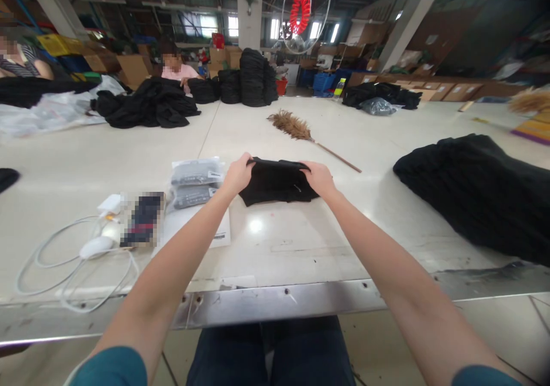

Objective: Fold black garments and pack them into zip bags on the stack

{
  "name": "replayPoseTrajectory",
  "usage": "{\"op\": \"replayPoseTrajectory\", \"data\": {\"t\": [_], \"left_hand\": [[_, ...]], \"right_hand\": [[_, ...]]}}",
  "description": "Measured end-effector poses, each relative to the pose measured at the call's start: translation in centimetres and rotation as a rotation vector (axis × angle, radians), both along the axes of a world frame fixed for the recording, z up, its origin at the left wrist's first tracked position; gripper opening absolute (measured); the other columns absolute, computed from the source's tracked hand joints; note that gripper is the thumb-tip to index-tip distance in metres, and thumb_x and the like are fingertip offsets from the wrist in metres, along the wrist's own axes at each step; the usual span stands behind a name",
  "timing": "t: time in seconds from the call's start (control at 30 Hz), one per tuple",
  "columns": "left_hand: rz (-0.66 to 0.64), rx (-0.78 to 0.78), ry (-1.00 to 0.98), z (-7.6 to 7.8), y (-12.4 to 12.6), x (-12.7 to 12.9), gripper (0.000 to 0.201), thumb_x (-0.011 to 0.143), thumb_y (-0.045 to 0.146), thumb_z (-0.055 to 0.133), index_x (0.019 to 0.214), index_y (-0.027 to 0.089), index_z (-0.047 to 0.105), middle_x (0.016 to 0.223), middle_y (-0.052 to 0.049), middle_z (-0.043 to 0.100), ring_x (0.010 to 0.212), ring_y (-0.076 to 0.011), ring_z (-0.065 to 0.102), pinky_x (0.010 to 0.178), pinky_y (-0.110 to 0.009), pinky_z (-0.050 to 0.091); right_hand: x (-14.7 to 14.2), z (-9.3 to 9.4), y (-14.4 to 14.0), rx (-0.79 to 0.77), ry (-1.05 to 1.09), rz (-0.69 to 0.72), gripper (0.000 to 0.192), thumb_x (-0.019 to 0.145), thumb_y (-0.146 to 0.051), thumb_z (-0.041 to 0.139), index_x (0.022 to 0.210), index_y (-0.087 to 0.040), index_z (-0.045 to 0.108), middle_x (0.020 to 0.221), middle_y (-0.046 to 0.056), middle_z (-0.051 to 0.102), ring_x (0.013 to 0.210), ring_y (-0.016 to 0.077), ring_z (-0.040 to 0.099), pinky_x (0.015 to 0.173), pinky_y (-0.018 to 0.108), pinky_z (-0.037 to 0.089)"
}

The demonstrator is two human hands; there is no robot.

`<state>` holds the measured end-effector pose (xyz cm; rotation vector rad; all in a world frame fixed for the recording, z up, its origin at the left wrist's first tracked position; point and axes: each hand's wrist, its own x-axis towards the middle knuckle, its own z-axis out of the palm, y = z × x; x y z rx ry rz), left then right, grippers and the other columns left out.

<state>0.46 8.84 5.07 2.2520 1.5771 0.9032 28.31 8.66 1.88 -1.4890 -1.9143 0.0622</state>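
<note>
A black folded cloth garment (281, 182) is stretched between my two hands just above the white table (266, 260). My left hand (239, 174) grips its upper left corner, fingers closed over the edge. At the upper right corner my right hand (318, 178) pinches the cloth in the same way. A small pale mark shows on the fabric near its lower right. Just left of my left hand lie packed garments in clear bags (194, 182), stacked on white paper or flat packaging (221, 234).
A phone (144, 220) and white cables (94, 248) lie at left. A feather duster (296, 128) rests beyond my hands. Black cloth heaps stand at right (476, 191) and back left (148, 102). Two people sit across the table. A metal edge (283, 303) runs along the front.
</note>
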Motion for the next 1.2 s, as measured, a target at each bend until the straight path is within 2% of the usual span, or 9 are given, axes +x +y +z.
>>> {"op": "replayPoseTrajectory", "data": {"t": [0.1,0.17,0.23,0.43,0.53,0.63,0.73,0.97,1.2], "left_hand": [[-0.078,0.127,-0.167,2.9,-4.0,-0.3,0.017,0.097,0.031,0.047,0.106,0.022,0.059,0.1,-0.006,0.072,0.095,-0.0217,0.067,0.088,-0.034,0.049],[-0.187,0.129,-0.243,3.3,-8.1,-1.1,0.017,0.096,0.03,0.049,0.107,0.023,0.06,0.114,-0.005,0.071,0.106,-0.0213,0.066,0.095,-0.035,0.048],[-0.253,0.048,-0.244,1.9,-12.5,-2.2,0.015,0.093,0.029,0.051,0.102,0.023,0.062,0.118,-0.005,0.071,0.111,-0.0233,0.065,0.099,-0.039,0.048],[-0.42,-0.401,-0.139,-6.4,-21.9,-4.5,0.017,0.089,0.024,0.052,0.1,0.025,0.065,0.123,-0.008,0.069,0.122,-0.0259,0.06,0.109,-0.045,0.043],[-0.44,-0.401,-0.115,-7.0,-23.3,-4.8,0.016,0.09,0.026,0.051,0.099,0.026,0.064,0.122,-0.007,0.069,0.124,-0.0258,0.057,0.111,-0.045,0.039],[-0.373,-0.441,-0.09,-5.2,-23.3,-4.3,0.019,0.095,0.034,0.045,0.097,0.026,0.062,0.102,-0.005,0.072,0.1,-0.0242,0.065,0.09,-0.037,0.049],[-0.294,-0.446,-0.095,-3.9,-22.7,-3.2,0.021,0.097,0.038,0.041,0.092,0.025,0.057,0.084,-0.001,0.069,0.08,-0.022,0.065,0.077,-0.033,0.048],[-0.042,-0.278,-0.164,-4.5,-16.6,-1.1,0.016,0.098,0.035,0.041,0.1,0.023,0.051,0.087,-0.004,0.069,0.083,-0.024,0.067,0.075,-0.033,0.048],[0.079,-0.195,0.276,-5.5,-10.7,0.7,0.018,0.096,0.022,0.046,0.112,0.016,0.053,0.106,-0.016,0.068,0.1,-0.028,0.065,0.084,-0.036,0.046]], "right_hand": [[1.0,3.0,-3.4,0.14,0.02,0.013,0.037,0.093,-0.016,0.046,0.123,-0.019,0.066,0.125,0.008,0.068,0.118,0.025,0.06,0.105,0.042,0.043],[1.7,3.5,-7.5,0.138,-0.038,0.045,0.044,0.091,-0.015,0.045,0.13,-0.025,0.062,0.128,0.006,0.066,0.121,0.0268,0.058,0.106,0.046,0.043],[2.4,2.5,-12.3,0.069,-0.107,0.082,0.049,0.086,-0.012,0.046,0.129,-0.028,0.062,0.128,0.006,0.066,0.12,0.0281,0.058,0.105,0.05,0.044],[3.1,-4.6,-23.1,-0.176,-0.252,0.402,0.045,0.079,-0.006,0.051,0.113,-0.027,0.071,0.105,0.008,0.073,0.097,0.024,0.066,0.086,0.041,0.054],[3.1,-5.5,-25.0,-0.232,-0.234,0.417,0.03,0.084,-0.012,0.056,0.104,-0.026,0.073,0.101,0.008,0.072,0.094,0.0235,0.065,0.086,0.04,0.053],[3.5,-4.0,-25.3,-0.353,-0.195,0.438,0.017,0.09,-0.023,0.058,0.096,-0.026,0.073,0.094,0.007,0.072,0.092,0.023,0.065,0.084,0.037,0.051],[4.1,-1.9,-24.6,-0.521,-0.136,0.41,0.023,0.097,-0.032,0.049,0.091,-0.026,0.071,0.09,0.004,0.072,0.085,0.0213,0.065,0.078,0.032,0.05],[4.3,1.1,-18.0,-0.548,-0.046,0.302,0.037,0.098,-0.045,0.042,0.078,-0.025,0.065,0.078,0.001,0.069,0.074,0.0208,0.061,0.072,0.031,0.046],[3.0,-2.7,-8.7,-0.52,-0.029,0.272,0.026,0.084,-0.045,0.062,0.088,-0.021,0.071,0.088,0.006,0.071,0.08,0.0219,0.064,0.077,0.033,0.048]]}}
